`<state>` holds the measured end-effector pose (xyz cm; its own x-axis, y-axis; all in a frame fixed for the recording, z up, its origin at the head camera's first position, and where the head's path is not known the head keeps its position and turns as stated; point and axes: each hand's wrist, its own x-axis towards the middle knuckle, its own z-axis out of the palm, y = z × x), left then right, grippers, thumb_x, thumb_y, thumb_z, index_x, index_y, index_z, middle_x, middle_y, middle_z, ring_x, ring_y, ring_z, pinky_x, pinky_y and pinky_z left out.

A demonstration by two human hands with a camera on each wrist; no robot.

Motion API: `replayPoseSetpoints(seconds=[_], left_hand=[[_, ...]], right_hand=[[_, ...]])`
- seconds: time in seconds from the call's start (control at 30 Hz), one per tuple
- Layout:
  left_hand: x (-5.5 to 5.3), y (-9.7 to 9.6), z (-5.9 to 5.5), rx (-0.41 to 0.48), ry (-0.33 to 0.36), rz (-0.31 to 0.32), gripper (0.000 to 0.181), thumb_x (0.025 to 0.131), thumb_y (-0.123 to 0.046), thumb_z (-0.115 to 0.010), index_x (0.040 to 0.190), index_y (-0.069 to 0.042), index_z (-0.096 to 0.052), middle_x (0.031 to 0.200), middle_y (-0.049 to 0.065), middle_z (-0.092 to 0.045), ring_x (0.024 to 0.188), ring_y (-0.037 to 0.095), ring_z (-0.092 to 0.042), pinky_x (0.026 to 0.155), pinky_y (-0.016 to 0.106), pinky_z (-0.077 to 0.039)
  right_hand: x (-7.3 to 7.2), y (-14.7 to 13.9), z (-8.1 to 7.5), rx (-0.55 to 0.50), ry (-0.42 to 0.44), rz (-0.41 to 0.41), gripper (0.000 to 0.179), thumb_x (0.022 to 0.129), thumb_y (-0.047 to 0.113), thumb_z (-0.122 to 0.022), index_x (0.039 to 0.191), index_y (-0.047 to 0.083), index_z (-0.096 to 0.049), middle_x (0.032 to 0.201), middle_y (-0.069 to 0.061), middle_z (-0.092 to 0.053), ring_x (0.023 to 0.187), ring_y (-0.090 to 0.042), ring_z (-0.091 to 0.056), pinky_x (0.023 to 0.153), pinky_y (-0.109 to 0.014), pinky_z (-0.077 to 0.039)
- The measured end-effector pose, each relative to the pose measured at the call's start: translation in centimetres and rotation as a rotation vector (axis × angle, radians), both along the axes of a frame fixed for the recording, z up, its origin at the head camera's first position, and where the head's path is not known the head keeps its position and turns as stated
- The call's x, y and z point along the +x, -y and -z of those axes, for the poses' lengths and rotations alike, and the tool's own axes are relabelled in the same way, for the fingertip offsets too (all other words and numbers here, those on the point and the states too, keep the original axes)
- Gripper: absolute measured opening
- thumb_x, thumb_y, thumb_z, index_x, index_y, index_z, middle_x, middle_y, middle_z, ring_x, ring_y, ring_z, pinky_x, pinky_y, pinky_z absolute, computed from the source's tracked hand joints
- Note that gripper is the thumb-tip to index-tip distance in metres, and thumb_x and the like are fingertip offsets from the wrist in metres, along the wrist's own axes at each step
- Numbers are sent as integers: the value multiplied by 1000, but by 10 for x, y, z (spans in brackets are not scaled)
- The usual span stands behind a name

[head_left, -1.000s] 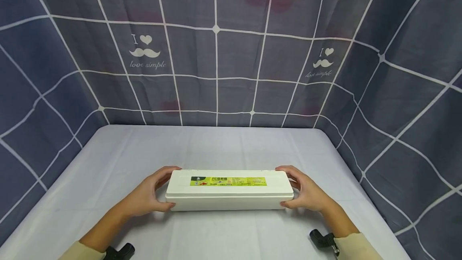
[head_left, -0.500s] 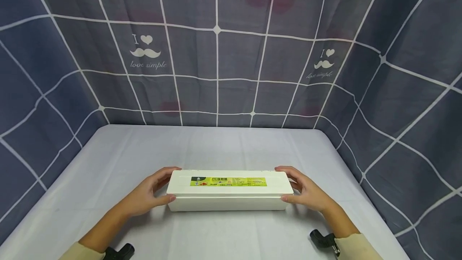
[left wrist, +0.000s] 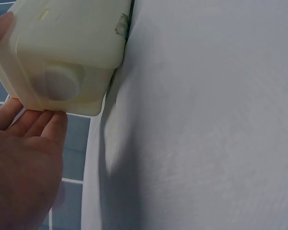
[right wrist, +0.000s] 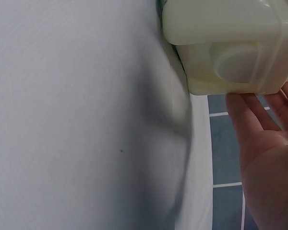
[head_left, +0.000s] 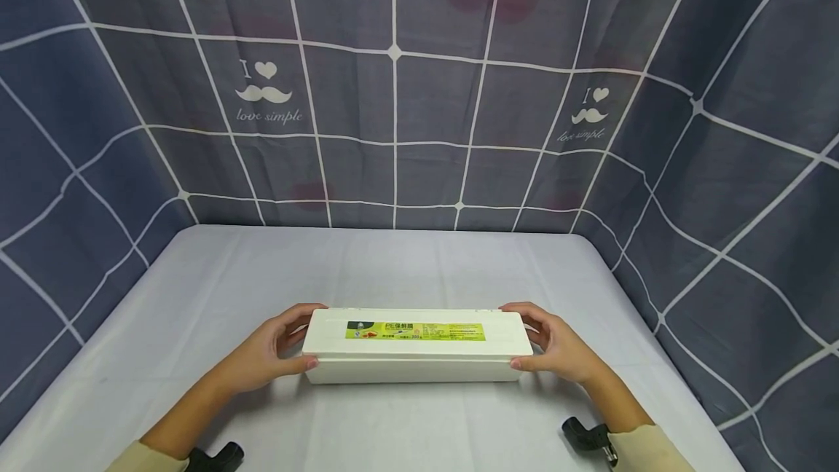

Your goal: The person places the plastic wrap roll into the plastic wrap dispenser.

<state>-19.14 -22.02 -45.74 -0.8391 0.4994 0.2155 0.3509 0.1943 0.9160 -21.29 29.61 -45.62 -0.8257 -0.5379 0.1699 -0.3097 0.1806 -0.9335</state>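
A long white cling film box (head_left: 419,370) with a yellow-green label sits on the white-covered table, its lid closed. My left hand (head_left: 265,352) grips its left end, thumb at the near side by the lid's seam and fingers at the far side. At the other end my right hand (head_left: 557,344) holds it the same way. In the left wrist view, fingertips touch the far side of the box (left wrist: 67,43), and a round shape shows through its end wall. The right wrist view shows the opposite end of the box (right wrist: 221,24) with fingers against it.
The white cloth-covered table (head_left: 393,268) extends behind and around the box. A dark grey curtain (head_left: 354,93) with white grid lines hangs at the back and both sides. Black wrist mounts (head_left: 583,434) sit at the beige sleeves.
Both thumbs have shifted slightly upward on the near side, toward the lid's seam. The box has stayed in place.
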Motion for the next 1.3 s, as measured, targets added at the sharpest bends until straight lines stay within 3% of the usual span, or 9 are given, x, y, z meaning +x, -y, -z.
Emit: replayPoseSetpoints(seconds=[0.23,0.6,0.9,1.3], left_hand=[[0,1,0,13,8,30,67,88,-6,-79,147,-9,-46,147,16,-51,138,-3,-48,112,8,-35],[0,0,-2,-7,37,24,71,87,-8,-81,148,-7,-45,150,18,-49,137,-6,-47,111,8,-36],[0,2,0,-33,-3,38,88,73,-1,-89,148,-10,-44,149,13,-49,138,-3,-47,113,9,-35],[4,-4,1,-33,-46,-48,94,63,11,-87,145,-12,-49,146,12,-52,133,-3,-51,109,10,-40]], right_hand=[[1,1,-2,-12,25,2,79,74,-3,-88,144,3,-50,147,-22,-50,125,-13,-62,102,-24,-54],[1,0,-2,-8,33,6,80,73,-3,-88,143,1,-50,145,-21,-52,123,-12,-63,99,-25,-56],[-1,-1,-1,9,7,0,78,75,-1,-88,143,0,-50,145,-24,-52,125,-11,-61,102,-22,-54],[0,0,-1,9,10,0,77,76,-2,-87,144,1,-50,145,-20,-53,123,-13,-62,101,-24,-55]])
